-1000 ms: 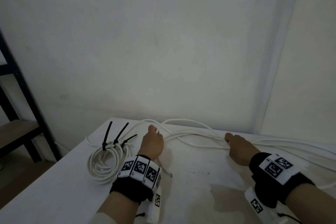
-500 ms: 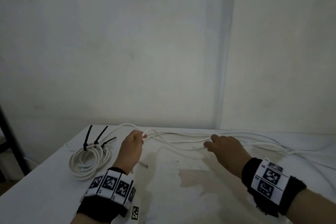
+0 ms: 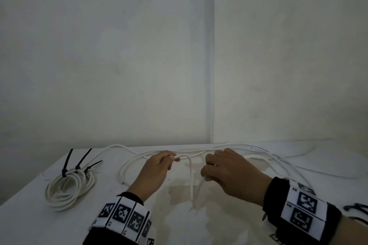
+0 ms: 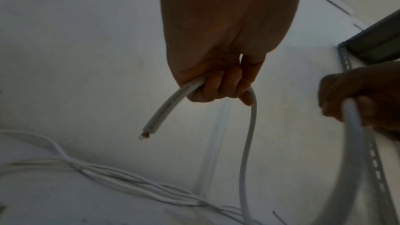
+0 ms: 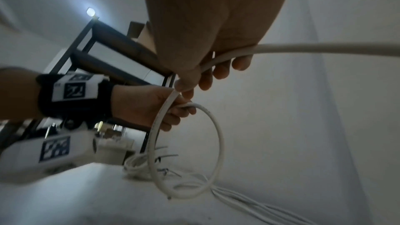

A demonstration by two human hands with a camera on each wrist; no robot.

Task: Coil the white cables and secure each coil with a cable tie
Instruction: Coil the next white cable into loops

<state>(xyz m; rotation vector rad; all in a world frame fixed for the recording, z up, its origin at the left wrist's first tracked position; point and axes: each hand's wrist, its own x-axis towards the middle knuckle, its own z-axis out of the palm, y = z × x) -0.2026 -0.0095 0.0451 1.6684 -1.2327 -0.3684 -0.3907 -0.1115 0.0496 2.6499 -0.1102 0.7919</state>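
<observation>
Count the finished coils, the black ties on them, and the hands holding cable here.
Finished coil: 1
Black ties on it: 3
Hands holding the loose cable: 2, left hand and right hand
Total: 6

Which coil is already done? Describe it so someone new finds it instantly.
Start at the white table and go to its left end, beyond the left hand. The finished coil lies flat there, apart from the loose cables along the wall. It alone has three black cable ties sticking up.
</observation>
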